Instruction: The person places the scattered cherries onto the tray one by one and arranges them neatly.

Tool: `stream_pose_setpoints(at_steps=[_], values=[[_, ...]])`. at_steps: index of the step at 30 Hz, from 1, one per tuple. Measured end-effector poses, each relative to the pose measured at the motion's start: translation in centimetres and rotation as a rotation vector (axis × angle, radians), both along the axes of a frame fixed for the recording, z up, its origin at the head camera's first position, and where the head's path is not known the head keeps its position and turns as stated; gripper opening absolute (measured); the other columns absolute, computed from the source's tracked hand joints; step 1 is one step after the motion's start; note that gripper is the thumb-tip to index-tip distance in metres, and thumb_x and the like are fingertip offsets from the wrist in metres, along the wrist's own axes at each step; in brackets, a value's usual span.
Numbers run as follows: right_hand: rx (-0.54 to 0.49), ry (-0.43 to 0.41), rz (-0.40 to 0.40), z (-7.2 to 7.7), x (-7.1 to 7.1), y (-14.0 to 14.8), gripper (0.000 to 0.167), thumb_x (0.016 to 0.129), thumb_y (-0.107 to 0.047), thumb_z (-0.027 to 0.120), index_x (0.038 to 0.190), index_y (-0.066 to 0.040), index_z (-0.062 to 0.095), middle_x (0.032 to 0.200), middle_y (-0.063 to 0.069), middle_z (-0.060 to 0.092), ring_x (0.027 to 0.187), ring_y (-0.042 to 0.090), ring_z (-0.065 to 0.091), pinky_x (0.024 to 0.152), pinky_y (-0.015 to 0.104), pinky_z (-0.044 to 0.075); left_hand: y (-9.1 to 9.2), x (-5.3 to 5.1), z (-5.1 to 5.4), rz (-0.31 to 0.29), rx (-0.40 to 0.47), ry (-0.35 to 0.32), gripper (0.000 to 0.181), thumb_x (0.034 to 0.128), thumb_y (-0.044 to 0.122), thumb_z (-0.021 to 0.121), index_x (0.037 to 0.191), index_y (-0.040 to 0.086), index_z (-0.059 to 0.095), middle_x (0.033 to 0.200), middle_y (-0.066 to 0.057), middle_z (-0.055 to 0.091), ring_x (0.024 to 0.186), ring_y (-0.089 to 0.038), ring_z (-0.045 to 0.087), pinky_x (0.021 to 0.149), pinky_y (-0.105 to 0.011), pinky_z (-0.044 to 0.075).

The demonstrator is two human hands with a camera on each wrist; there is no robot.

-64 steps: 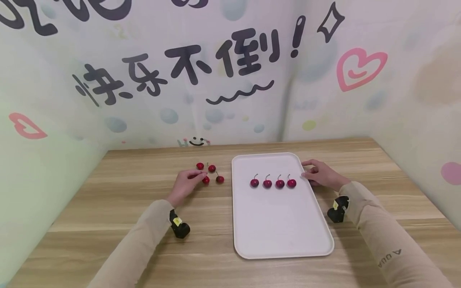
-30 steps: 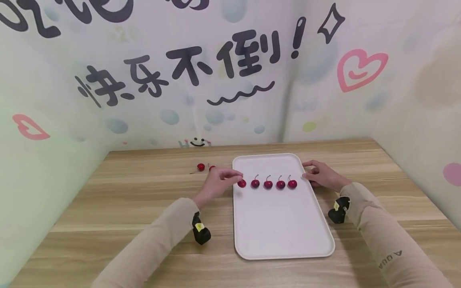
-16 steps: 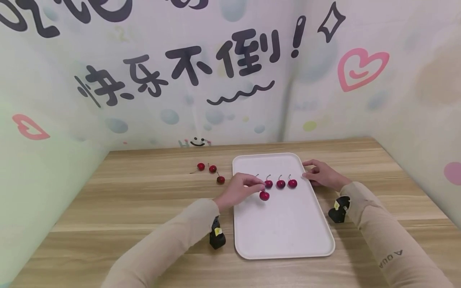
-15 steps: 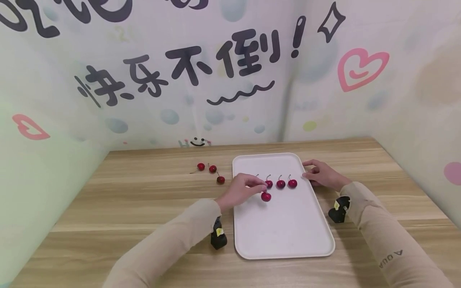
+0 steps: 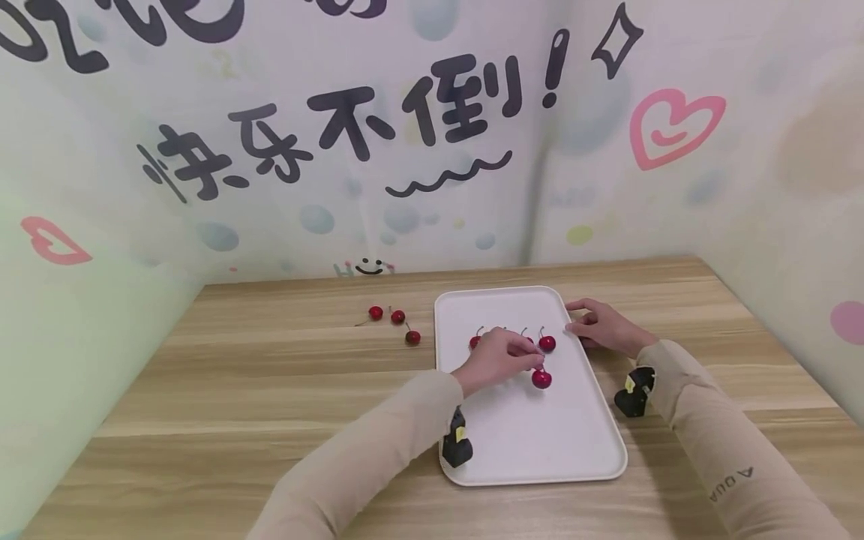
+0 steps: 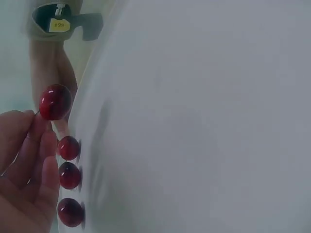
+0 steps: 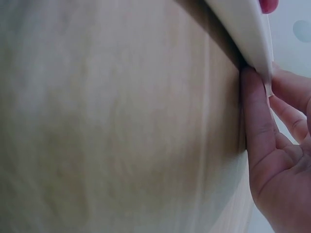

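My left hand [image 5: 498, 357] pinches a red cherry [image 5: 541, 379] by its stem over the white tray [image 5: 533, 442]. In the left wrist view the fruit [image 6: 55, 102] hangs clear of the fingertips. Behind this hand, a row of cherries lies across the tray; the rightmost cherry [image 5: 547, 343] shows whole, while the leftmost cherry [image 5: 475, 343] and those between are partly covered. At the tray's right edge, my right hand [image 5: 604, 328] grips the rim. The right wrist view shows its fingers on both sides of the rim [image 7: 250, 36].
Three more cherries with stems, one of them a dark red cherry [image 5: 412, 337], lie on the wooden table [image 5: 270, 390] left of the tray. A printed cloth wall [image 5: 432, 217] stands along the table's back edge, and side walls rise at left and right.
From the loose group at left, my left hand has picked up a cherry by its stem and carried it rightward over the tray. The right hand has stayed at the rim.
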State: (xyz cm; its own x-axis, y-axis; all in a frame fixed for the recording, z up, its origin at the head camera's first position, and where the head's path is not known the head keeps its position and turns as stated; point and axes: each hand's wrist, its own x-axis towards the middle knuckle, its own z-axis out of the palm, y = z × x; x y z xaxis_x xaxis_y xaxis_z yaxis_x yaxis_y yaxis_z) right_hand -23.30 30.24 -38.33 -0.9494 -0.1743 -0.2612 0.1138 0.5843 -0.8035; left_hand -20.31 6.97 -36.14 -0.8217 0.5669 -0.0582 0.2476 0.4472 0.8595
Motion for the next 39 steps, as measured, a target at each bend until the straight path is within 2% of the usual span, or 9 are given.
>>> stream_pose_setpoints(at_steps=[6,13,19,25,31,39], values=[[-0.019,0.005,0.011,-0.1,-0.1,0.0,0.053,0.089,-0.016,0.053,0.132,0.003,0.028,0.101,0.022,0.049,0.085,0.022,0.056,0.080,0.037,0.046,1.5,0.0,-0.9,-0.037,-0.006,0.002,0.015,0.0805,0.016,0.065,0.090,0.006,0.070,0.075,0.004,0.065,0.063,0.000,0.057,0.056,-0.014,0.043],[-0.025,-0.004,0.001,-0.1,-0.2,0.1,0.052,0.089,-0.015,0.053,0.131,0.003,0.028,0.100,0.022,0.049,0.084,0.022,0.055,0.080,0.037,0.046,2.7,0.0,-1.5,0.005,-0.065,-0.041,0.015,0.0816,0.022,0.064,0.089,0.011,0.071,0.073,0.009,0.063,0.068,-0.001,0.052,0.063,-0.015,0.041],[-0.040,-0.001,0.001,-0.2,-0.2,0.1,0.053,0.089,-0.014,0.054,0.131,0.003,0.028,0.100,0.023,0.049,0.084,0.022,0.056,0.079,0.038,0.047,3.2,0.1,-2.2,0.017,-0.061,-0.029,0.013,0.0805,0.019,0.065,0.088,0.011,0.072,0.073,0.009,0.064,0.070,0.000,0.054,0.069,-0.014,0.041],[-0.051,0.010,0.003,-0.2,-0.2,0.0,0.051,0.089,-0.012,0.053,0.131,0.004,0.028,0.099,0.022,0.050,0.083,0.020,0.056,0.078,0.037,0.047,3.5,0.3,-2.5,0.033,-0.040,0.003,0.010,0.0787,0.015,0.066,0.085,0.010,0.071,0.071,0.007,0.065,0.068,0.001,0.056,0.067,-0.013,0.042],[-0.052,0.000,-0.001,0.0,-0.1,0.0,0.052,0.089,-0.013,0.052,0.131,0.005,0.027,0.100,0.023,0.050,0.084,0.021,0.057,0.078,0.037,0.047,3.7,0.7,-2.4,0.072,-0.038,-0.017,0.006,0.0779,0.013,0.067,0.082,0.010,0.070,0.068,0.007,0.063,0.065,0.000,0.056,0.067,-0.014,0.042],[-0.049,0.007,0.002,0.1,0.0,0.0,0.051,0.089,-0.011,0.052,0.131,0.005,0.028,0.099,0.022,0.049,0.083,0.021,0.056,0.078,0.037,0.047,3.6,0.7,-2.3,0.080,-0.023,-0.036,0.007,0.0779,0.015,0.066,0.082,0.011,0.070,0.069,0.008,0.062,0.067,-0.001,0.055,0.068,-0.015,0.042]])
